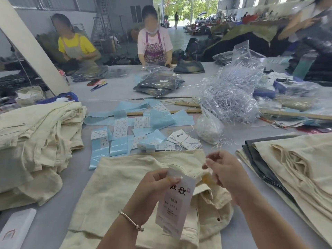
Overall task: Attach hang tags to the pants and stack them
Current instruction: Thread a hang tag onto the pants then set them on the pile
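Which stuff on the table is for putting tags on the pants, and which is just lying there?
For the job: hang tag in the left hand, cream pants, spare tags, right hand.

Just lying about: pens, bagged dark clothes, wooden sticks.

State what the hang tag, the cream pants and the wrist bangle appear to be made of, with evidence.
Hang tag: stiff matte card, probably; it holds flat, printed.
Cream pants: woven fabric, perhaps cotton or linen; soft creases, matte.
Bangle: likely metal; thin, silvery, glinting.
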`<state>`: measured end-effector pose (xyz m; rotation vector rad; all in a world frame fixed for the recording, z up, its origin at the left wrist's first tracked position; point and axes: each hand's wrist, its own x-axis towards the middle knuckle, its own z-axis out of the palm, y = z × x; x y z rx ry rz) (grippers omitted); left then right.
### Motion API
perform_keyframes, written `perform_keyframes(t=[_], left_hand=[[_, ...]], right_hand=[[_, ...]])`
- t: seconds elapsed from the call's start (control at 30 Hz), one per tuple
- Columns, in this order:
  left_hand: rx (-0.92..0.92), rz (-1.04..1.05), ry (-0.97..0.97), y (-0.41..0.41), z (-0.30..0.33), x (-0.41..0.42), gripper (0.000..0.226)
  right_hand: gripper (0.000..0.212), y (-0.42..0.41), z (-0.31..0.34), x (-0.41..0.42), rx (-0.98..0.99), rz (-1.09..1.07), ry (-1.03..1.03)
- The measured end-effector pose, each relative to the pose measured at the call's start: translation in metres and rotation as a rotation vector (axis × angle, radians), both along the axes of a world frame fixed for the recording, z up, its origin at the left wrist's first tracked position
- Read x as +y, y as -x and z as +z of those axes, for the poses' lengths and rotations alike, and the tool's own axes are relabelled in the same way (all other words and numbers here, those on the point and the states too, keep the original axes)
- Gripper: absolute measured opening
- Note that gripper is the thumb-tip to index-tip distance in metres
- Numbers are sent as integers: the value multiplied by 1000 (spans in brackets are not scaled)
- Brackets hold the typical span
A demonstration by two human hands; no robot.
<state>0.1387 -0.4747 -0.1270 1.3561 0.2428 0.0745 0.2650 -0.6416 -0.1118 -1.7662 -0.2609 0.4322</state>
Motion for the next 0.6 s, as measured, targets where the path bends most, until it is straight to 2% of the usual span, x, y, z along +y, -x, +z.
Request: perform_keyframes(t=[0.03, 0.07, 0.1, 0.13, 0.2, 0.27, 0.47, 0.53, 0.6], left_hand=[[9, -14, -21, -1, 0, -2, 21], [24, -36, -44, -2, 1, -5, 18], [41, -55, -65, -4, 1, -8, 16], [59, -67, -75, -5, 2, -12, 16], [91, -73, -73, -8, 0, -17, 26], [109, -86, -77, -7, -2, -18, 35], [162, -98, -142, -4, -4, -16, 15], [176, -72, -181, -4, -5, -18, 22], [181, -50, -231, -4, -6, -18, 39]], right_hand=[[18, 3, -4, -1, -145, 3, 169], [30, 6, -6, 0, -229, 39, 236], [38, 11, -7, 3, -211, 94, 197], [41, 16, -7, 6, -104, 170, 91], [35, 27, -5, 13, 175, 366, -64], [26, 30, -5, 13, 282, 463, -34], [18, 29, -9, 10, 259, 451, 79], [14, 30, -10, 11, 224, 423, 76], [12, 29, -11, 10, 178, 418, 90]])
